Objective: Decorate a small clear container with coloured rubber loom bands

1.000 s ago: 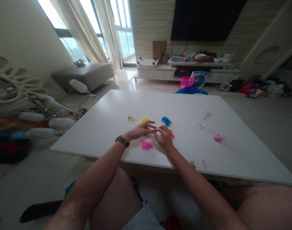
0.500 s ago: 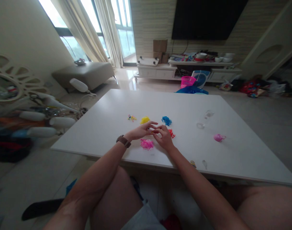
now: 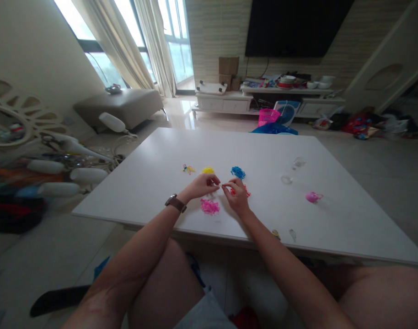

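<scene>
My left hand [image 3: 206, 185], below a brown-strapped watch [image 3: 176, 202], pinches with thumb and fingers. My right hand [image 3: 237, 194] pinches just across from it, the fingertips almost meeting. A small yellowish rubber band [image 3: 220, 185] shows between the two pinches, its exact shape too small to make out. Around the hands lie piles of small rubber bands: a yellow pile [image 3: 208, 170] behind my left hand, a blue pile [image 3: 238, 172] behind my right, a red pile [image 3: 245, 192] partly hidden by my right hand, and a pink pile [image 3: 209, 207] nearer me.
A few mixed-colour bands [image 3: 188, 169] lie left on the white table [image 3: 154, 183]. To the right are a clear round lid or cup [image 3: 286, 179], another clear piece [image 3: 299, 162] and a pink round item [image 3: 312, 197]. Two small trinkets, one yellowish [image 3: 276, 234], lie by the front edge.
Both hands have drawn their fingers in from a spread, overlapping pose to facing pinches. The yellowish band now shows between the fingertips. The piles have not moved.
</scene>
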Tool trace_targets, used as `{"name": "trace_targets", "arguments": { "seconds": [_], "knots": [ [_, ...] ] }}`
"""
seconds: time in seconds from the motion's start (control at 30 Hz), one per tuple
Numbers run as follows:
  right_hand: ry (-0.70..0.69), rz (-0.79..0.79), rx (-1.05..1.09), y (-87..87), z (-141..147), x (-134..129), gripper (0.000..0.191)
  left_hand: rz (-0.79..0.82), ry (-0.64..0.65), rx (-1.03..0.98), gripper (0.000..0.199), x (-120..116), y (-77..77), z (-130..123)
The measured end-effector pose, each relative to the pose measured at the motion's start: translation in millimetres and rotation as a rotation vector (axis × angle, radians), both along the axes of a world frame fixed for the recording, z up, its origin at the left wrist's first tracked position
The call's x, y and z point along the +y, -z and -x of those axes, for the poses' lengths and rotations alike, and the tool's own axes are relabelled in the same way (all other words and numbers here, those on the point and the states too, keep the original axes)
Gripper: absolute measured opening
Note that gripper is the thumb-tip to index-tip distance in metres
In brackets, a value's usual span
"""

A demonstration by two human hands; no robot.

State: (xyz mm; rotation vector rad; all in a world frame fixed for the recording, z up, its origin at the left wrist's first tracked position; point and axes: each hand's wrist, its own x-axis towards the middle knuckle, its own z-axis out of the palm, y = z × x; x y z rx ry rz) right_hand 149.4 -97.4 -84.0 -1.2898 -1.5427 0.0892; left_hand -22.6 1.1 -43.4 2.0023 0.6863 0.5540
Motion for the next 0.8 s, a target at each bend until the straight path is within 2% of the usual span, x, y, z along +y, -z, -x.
{"name": "trace_targets", "arguments": {
  "seconds": [0.2, 0.43, 0.53, 0.7, 0.8],
  "knots": [
    [0.001, -0.023, 0.003, -0.7, 0, 1, 0.011, -0.037, 0.007, 0.036, 0.018, -1, -3.7, 0],
    [0.031, -0.031, -0.002, -1.0, 2, -1, 0.011, -0.045, -0.02, 0.05, 0.01, -2, -9.1, -3],
    [0.075, -0.056, 0.035, -0.8, 0, -1, 0.012, -0.088, -0.082, 0.064, 0.008, 5, -11.1, -1],
    [0.147, -0.125, 0.084, 0.5, -1, 0, 0.014, -0.152, -0.306, 0.1, 0.008, 23, -13.2, 12],
    [0.145, -0.106, 0.064, 0.7, 1, 1, 0.015, -0.167, -0.28, 0.079, 0.008, 20, -13.8, 10]
  ]
}}
